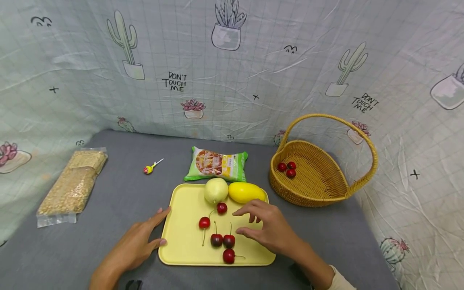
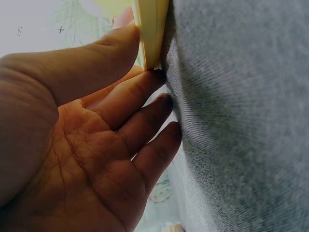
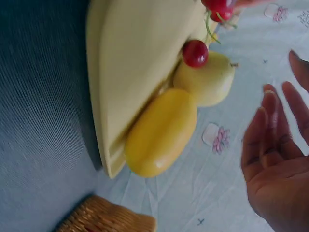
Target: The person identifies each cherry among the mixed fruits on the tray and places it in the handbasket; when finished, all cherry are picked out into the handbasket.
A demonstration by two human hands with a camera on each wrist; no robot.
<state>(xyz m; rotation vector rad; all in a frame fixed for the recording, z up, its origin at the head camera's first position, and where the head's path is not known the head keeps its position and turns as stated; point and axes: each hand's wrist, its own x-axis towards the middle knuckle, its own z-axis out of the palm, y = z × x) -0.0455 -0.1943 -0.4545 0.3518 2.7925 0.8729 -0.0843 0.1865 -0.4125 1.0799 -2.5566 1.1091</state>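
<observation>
A yellow tray (image 1: 188,225) lies on the table. My left hand (image 1: 132,245) rests at its left edge, thumb and index fingertip on the rim, the other fingers fairly straight beside it in the left wrist view. Over the tray's right side hovers my right hand (image 1: 272,227), thumb and fingers parted with nothing between them. Nearest to it are a dark red cherry (image 1: 229,241) and a brighter cherry (image 1: 222,208); several stemmed cherries lie on the tray in all. A pale green round fruit (image 1: 216,190) and a yellow oval fruit (image 3: 164,133) sit along the far edge.
At the right stands a wicker basket (image 1: 319,197) with a tall handle and three cherries (image 1: 291,173) inside. Behind the tray lies a green snack packet (image 1: 217,164). To the left are a lollipop (image 1: 148,169) and a clear bag of grains (image 1: 70,185). A printed cloth (image 1: 224,104) hangs behind.
</observation>
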